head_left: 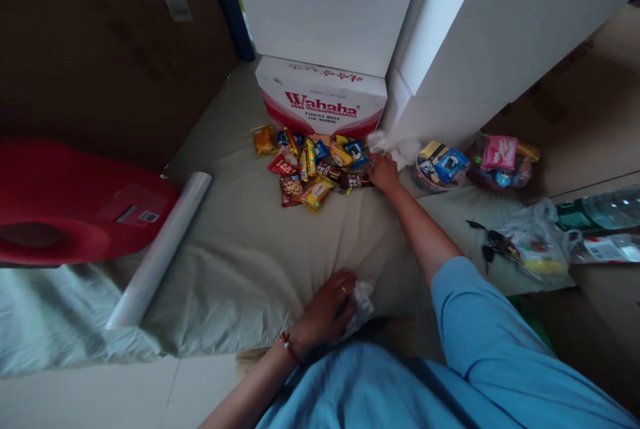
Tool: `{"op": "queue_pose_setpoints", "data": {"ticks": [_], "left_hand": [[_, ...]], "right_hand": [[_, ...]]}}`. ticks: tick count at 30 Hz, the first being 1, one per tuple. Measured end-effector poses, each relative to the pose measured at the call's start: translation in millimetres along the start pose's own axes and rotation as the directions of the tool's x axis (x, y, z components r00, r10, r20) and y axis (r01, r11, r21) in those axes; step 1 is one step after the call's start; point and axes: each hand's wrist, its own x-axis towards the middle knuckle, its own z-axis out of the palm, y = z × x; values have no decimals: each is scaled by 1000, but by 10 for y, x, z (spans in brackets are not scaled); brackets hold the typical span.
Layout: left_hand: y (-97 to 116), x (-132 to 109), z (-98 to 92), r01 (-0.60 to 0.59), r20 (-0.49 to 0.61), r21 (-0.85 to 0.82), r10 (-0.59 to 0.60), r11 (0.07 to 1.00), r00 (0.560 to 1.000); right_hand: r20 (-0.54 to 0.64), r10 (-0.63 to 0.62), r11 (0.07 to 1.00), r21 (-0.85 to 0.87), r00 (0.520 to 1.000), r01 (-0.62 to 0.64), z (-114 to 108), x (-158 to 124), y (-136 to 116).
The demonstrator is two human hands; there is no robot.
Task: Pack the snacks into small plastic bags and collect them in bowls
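Note:
Near the bed edge in front of my body, my left hand point(324, 309) has its fingers curled round a crumpled, whitish clear plastic bag point(363, 299). My right hand point(384, 173) reaches forward to the right end of a pile of wrapped snacks point(313, 159). Its fingers look apart and touch the pile beside a dark brown packet point(356, 180); the fingertips are partly hidden. Yellow point(317, 193), blue, red and brown wrappers lie loosely together. Crumpled white plastic point(406, 152) lies just behind and right of that hand.
A Wahaba-style printed white carton point(323, 99) stands behind the pile. Two filled snack bowls point(425, 182) point(480, 179) sit to the right, before sunglasses point(500, 242) and plastic bottles point(595, 211). At left lie a plastic roll point(160, 252) and a red container point(75, 195).

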Motion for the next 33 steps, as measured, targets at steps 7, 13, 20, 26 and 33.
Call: {"op": "queue_pose_setpoints", "data": {"ticks": [7, 13, 20, 26, 33], "left_hand": [[-24, 33, -31, -4, -78, -163, -9, 987, 997], [17, 60, -29, 93, -142, -409, -164, 908, 976], [291, 100, -222, 312, -152, -731, -591, 606, 792], [320, 233, -155, 257, -37, -859, -553, 443, 832], [212, 183, -205, 159, 51, -979, -610, 125, 791]], "right_hand": [[-156, -32, 999, 12, 987, 34, -162, -446, 171], [-92, -74, 967, 238, 993, 94, -238, -829, 262], [215, -310, 461, 886, 926, -51, -267, -2024, -157], [173, -211, 345, 934, 962, -92, -70, -2750, -624], [228, 202, 96, 963, 952, -251, -225, -2269, -255]]}}
